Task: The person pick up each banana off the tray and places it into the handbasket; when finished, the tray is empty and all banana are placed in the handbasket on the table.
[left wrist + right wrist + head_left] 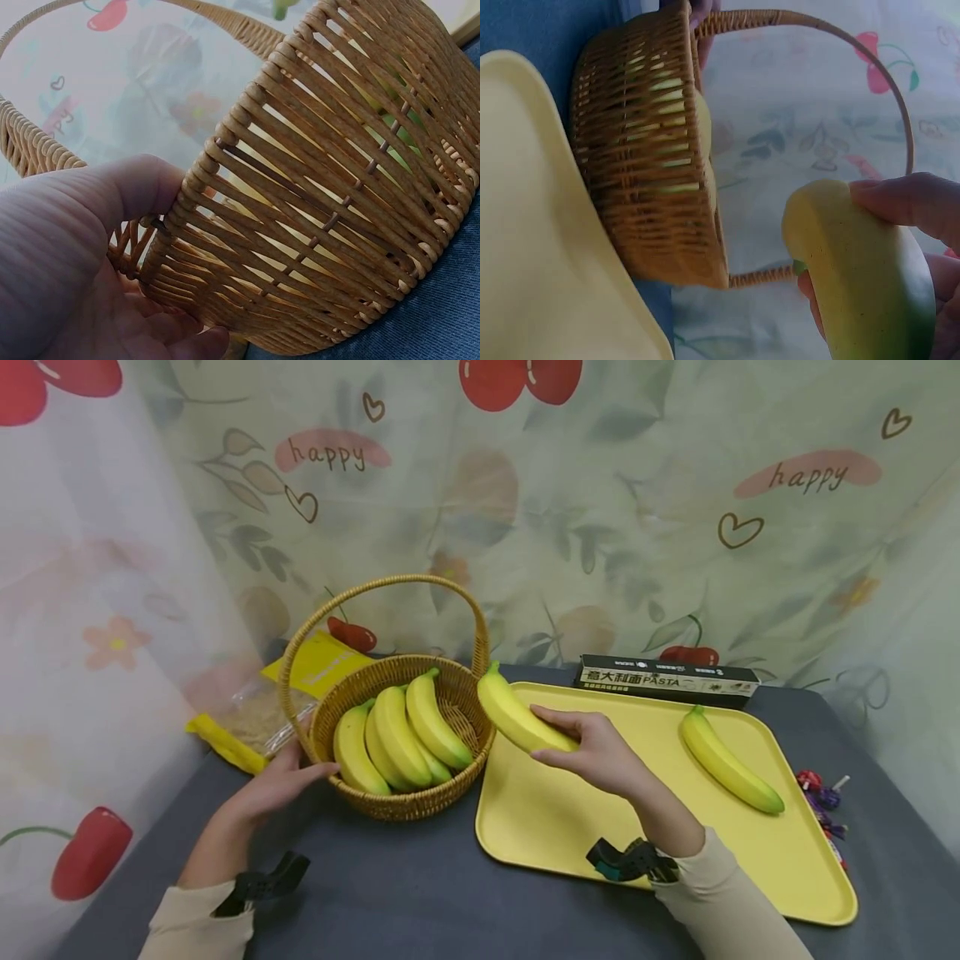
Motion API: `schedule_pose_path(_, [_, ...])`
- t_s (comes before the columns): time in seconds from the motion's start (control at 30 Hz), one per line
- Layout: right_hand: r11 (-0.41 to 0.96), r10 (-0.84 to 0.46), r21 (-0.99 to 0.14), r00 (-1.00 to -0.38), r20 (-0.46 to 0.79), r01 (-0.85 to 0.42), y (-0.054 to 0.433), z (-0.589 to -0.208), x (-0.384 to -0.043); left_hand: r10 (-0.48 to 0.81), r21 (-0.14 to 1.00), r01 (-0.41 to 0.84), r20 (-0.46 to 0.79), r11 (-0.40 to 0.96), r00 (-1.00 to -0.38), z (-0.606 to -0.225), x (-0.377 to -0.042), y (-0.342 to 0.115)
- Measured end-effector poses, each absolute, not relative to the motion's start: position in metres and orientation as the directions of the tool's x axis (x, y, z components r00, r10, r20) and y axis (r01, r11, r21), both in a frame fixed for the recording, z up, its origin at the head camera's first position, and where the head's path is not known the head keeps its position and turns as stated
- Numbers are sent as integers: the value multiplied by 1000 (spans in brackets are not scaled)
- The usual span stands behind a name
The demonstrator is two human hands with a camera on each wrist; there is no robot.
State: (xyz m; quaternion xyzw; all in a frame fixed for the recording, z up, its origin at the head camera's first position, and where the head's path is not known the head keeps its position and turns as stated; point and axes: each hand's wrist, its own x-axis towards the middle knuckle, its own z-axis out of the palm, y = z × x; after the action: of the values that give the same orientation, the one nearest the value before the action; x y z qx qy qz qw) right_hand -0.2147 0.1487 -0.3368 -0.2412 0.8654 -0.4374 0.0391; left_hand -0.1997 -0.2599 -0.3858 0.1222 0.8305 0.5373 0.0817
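Note:
A wicker basket [405, 806] with a tall arched handle holds several bananas [401, 735]. My left hand [281, 785] grips its left rim; in the left wrist view the thumb [142, 184] lies over the rim and the fingers [165, 330] are against the woven outside. Between thumb and fingers, my right hand [596, 747] holds a banana [517, 714] in the air by the basket's right rim, above the left part of the yellow tray [555, 827]. Another banana [731, 764] lies on the tray's right side. In the right wrist view the held banana [862, 277] appears close up.
Behind the tray stands a dark pasta box [667, 681]. Wrapped lollipops [821, 802] lie along the tray's right edge. A yellow and clear bag [258, 714] is left of the basket, on the dark tablecloth [420, 893]. A printed curtain [547, 527] hangs close behind.

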Motion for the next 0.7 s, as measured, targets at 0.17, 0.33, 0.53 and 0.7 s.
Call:
schedule_pose_path(0.17, [482, -492, -776, -858, 145, -408, 128, -332, -218, 293, 904, 120, -6, 410, -956, -385, -200, -260])
schedule_pose_path(0.33, [454, -543, -782, -829, 138, -427, 107, -329, -227, 294, 906, 116, -9, 406, -956, -386, -200, -261])
schedule_pose_path(0.53, [440, -575, -793, -810, 111, -421, 81, -328, -238, 301, 905, 121, -8, 407, -954, -386, -200, -262])
schedule_pose_path(0.7, [441, -592, -799, -802, 83, -409, 59, -329, -246, 302, 908, 115, -14, 404, -953, -386, -201, -262])
